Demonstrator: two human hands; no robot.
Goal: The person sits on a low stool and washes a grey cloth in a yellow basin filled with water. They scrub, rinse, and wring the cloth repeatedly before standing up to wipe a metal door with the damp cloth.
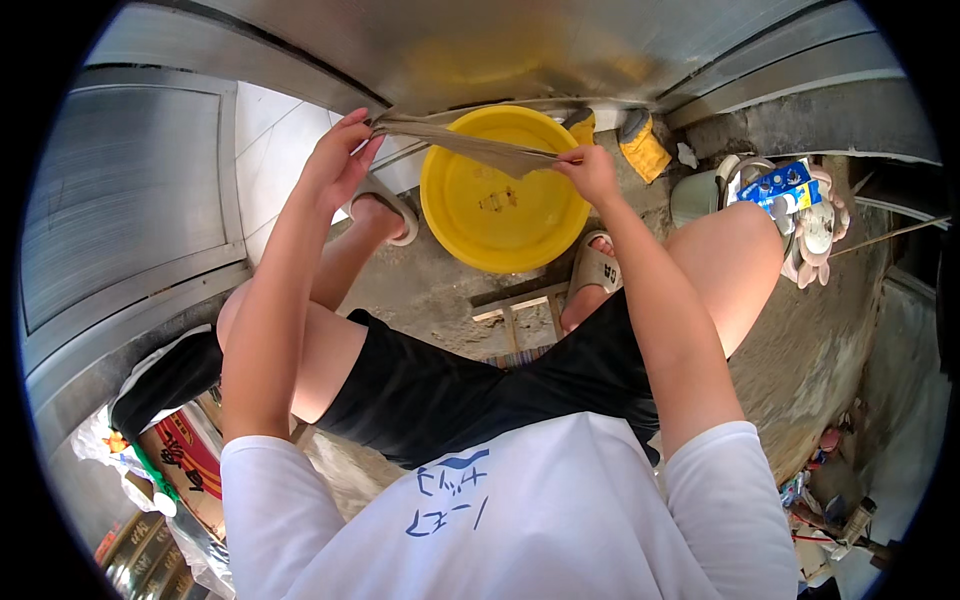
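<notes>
A grey-brown piece of cloth (472,144) is stretched between my two hands above a round yellow plastic basin (504,251). My left hand (345,154) pinches its gathered left end with the fingertips, beyond the basin's left rim. At the other end, my right hand (590,171) grips the cloth over the basin's right side. The cloth's lower edge sags a little near my right hand. A small printed figure shows on the basin's floor; whether the basin holds water I cannot tell.
Yellow and grey gloves (645,154) lie behind the basin at the right. A bin (694,196) heaped with blue packaging stands beside my right knee. Metal door panels (525,45) rise ahead and at the left. A cardboard box (180,457) is at the lower left.
</notes>
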